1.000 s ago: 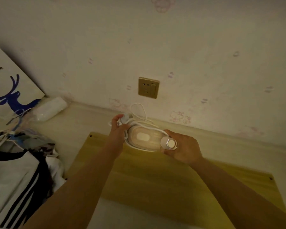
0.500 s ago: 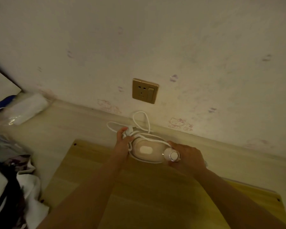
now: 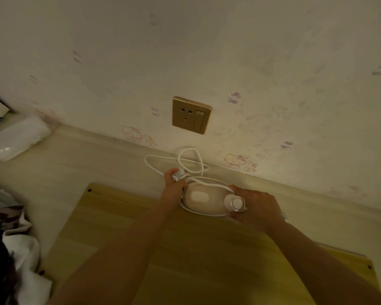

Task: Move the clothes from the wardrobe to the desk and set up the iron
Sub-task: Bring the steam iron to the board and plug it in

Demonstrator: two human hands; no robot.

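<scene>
Right hand (image 3: 256, 209) clenched the iron (image 3: 204, 198); left hand (image 3: 173, 188) pinched its plug (image 3: 178, 175). Cord (image 3: 185, 160) looked floppy, iron light, rigid.

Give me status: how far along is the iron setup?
Done: clothes lie piled at the desk's left edge. In hand: right hand grips the iron over the wooden board; left hand holds the plug, with cord partly unwound in loops. Left: the wall socket is empty, so plugging in remains.
</scene>
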